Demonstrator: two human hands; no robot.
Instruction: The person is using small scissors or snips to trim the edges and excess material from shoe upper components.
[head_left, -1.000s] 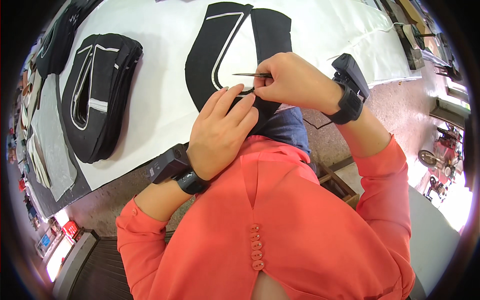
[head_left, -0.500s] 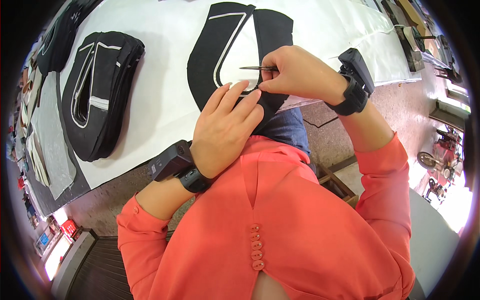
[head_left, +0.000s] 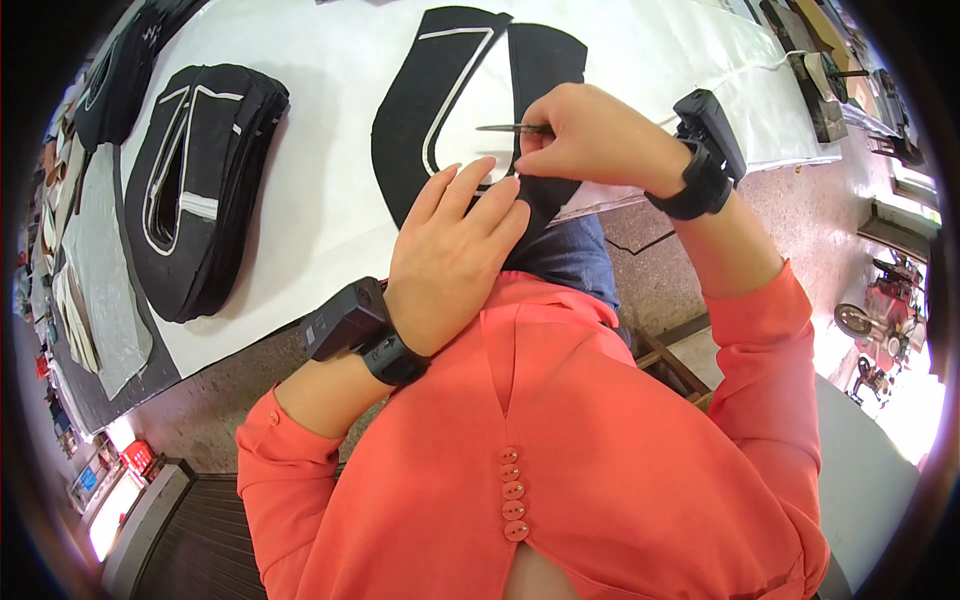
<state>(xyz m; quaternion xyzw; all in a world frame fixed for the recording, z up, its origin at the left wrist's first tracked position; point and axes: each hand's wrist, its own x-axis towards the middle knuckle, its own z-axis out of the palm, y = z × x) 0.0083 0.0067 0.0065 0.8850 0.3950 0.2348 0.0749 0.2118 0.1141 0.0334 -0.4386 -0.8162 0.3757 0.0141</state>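
Note:
A black U-shaped fabric piece with a white line along its inner edge [head_left: 405, 130] lies on the white-covered table in front of me. My left hand [head_left: 450, 235] rests palm down over its near curve, fingers stretched out and slightly spread. Close to those fingertips, my right hand [head_left: 570, 135] is closed, thumb and forefinger pinched at the piece's inner edge. It also holds a thin, pointed metal tool [head_left: 500, 128], whose tip points left over the opening of the U. The tool's rear part is hidden in the hand, as is whatever the fingertips pinch.
A stack of similar black pieces with white lines [head_left: 215, 130] lies on the table [head_left: 320, 150] to the left. More black pieces [head_left: 120, 75] are at the far left, beside a greyish sheet [head_left: 105, 270]. A dark metal fixture [head_left: 820, 95] stands at the table's right end.
My right hand and the pointed tool have shifted slightly away from me. The black piece has turned or slid a little, and my left hand stays almost in place on it.

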